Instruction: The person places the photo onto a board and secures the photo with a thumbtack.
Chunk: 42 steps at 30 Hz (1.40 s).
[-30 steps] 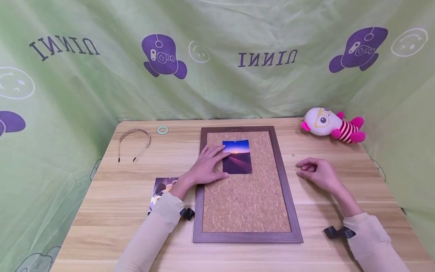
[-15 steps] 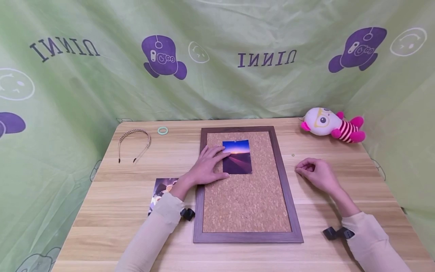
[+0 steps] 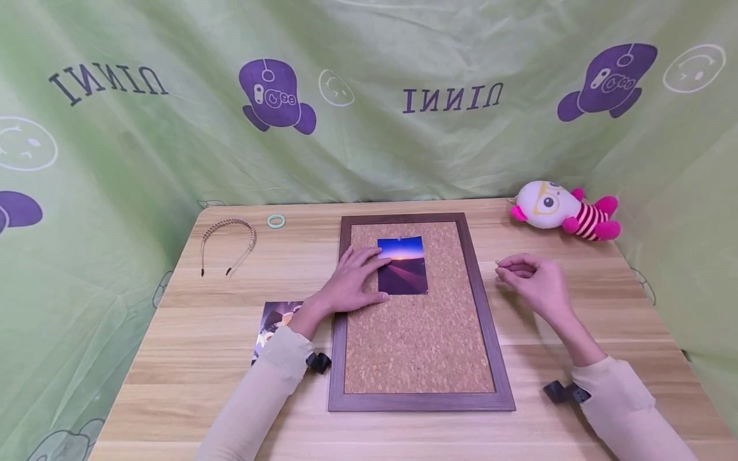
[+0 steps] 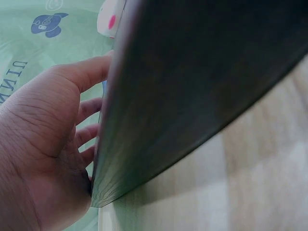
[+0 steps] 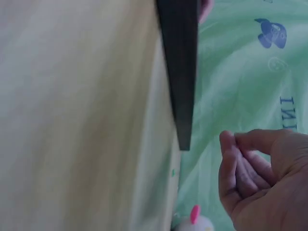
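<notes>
L hand [image 3: 355,282] lies w/ fingers spread fairly wide & nearly straight, tips over the L edge of the sunset photo [image 3: 408,272], thumb at its lower L corner, palm crossing the frame of the corkboard [image 3: 415,346]; R hand [image 3: 539,288] is just off the board's R side, fingers narrow, thumb & index tips meeting in the R wrist view; a tiny pale stud [image 3: 498,262], prob. a thumbtack, sits right at those tips; can't tell if it's gripped or only touched; sunset photo is in the upper part of the cork; 2nd photo [image 3: 272,325] is on the counter [image 3: 190,358] L of the board, partly hidden by the L forearm.

Handling, est.: stud v. light, hard, easy to drop, maybe sharp; best taken by its rim btwn thumb & index; photos thin, bendy, glossy so a bit slippery, crease easily; hold by edges or press near a corner; corkboard stiff, prob. heaviest; take it by the frame, both sides.

Headband [image 3: 230,221] & mint ring [image 3: 269,221] back L; plush toy [image 3: 544,208] back R; green curtain [image 3: 375,160] behind.
</notes>
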Each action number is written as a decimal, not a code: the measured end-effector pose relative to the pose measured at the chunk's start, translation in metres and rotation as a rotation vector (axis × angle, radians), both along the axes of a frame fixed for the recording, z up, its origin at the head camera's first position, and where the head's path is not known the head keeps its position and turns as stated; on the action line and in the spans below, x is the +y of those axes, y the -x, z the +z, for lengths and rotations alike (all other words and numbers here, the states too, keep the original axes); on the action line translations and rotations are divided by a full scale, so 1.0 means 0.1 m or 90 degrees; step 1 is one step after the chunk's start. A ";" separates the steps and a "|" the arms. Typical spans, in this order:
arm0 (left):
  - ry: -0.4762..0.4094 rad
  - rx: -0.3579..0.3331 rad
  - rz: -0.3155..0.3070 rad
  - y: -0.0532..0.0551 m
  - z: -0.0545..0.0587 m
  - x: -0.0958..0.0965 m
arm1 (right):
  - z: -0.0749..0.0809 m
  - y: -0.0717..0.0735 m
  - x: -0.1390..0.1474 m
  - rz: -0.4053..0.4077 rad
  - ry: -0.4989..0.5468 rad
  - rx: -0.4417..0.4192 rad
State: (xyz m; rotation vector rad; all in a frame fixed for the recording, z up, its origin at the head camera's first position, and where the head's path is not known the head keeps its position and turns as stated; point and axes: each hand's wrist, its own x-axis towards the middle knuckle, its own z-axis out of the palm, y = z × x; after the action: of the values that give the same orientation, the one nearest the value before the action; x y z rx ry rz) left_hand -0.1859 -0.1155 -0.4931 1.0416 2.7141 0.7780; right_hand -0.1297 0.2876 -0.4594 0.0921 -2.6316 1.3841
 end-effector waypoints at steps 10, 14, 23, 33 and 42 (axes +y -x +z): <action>0.004 -0.002 0.002 0.01 -0.02 0.00 | 0.08 0.11 -0.28 0.031 0.066 0.063; 0.008 -0.004 0.000 0.02 -0.03 0.01 | 0.11 0.15 -0.35 0.043 0.095 0.069; 0.005 -0.003 0.000 0.03 -0.02 0.00 | 0.18 0.32 -0.54 0.060 0.092 0.076; 0.003 0.000 0.001 0.01 -0.02 -0.03 | 0.20 0.64 -0.84 0.097 0.165 -0.060; 0.014 -0.005 -0.003 0.02 -0.01 -0.02 | 0.22 0.83 -1.09 0.130 0.218 -0.123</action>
State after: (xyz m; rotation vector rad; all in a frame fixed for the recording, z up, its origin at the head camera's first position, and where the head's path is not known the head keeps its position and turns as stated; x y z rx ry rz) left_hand -0.1874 -0.1171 -0.4944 1.0363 2.7063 0.7479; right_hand -0.2131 0.1791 -0.4370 0.1978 -2.5429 1.9840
